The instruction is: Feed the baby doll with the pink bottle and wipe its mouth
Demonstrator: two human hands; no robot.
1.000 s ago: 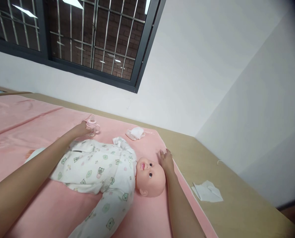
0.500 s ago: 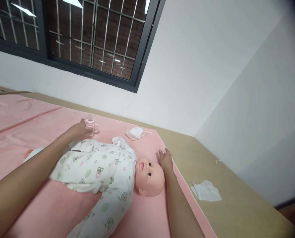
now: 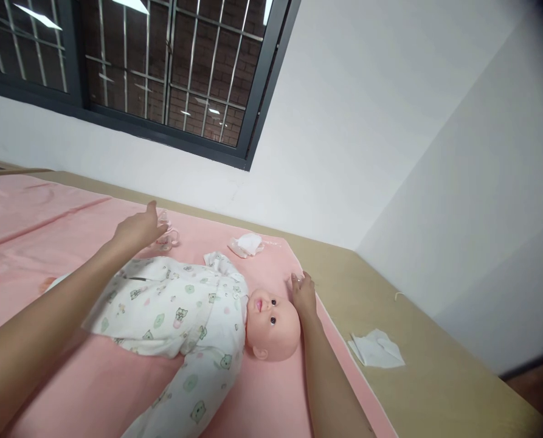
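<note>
A baby doll (image 3: pixel 273 328) in a white sleepsuit (image 3: pixel 166 310) with green bear prints lies on its back on a pink mat (image 3: pixel 271 404). Beyond its body stands a clear baby bottle (image 3: pixel 164 218) with a pink ring and handle. My left hand (image 3: pixel 138 230) is right at the bottle and hides part of it; its fingers are apart, the index finger pointing up. Beside the top of the doll's head rests my right hand (image 3: pixel 304 293), with fingers curled at the mat's edge around something small and pale that I cannot make out.
A crumpled white tissue pack (image 3: pixel 247 244) lies on the mat near the wall. On the wooden surface (image 3: pixel 417 389) to the right is a folded white cloth or tissue (image 3: pixel 377 350). A barred window (image 3: pixel 171 67) is set in the white wall behind.
My left hand has loosened from the bottle, its fingers spreading and the index finger rising. The bottle stays standing. My right hand and the doll hold their places; the view shifts slightly.
</note>
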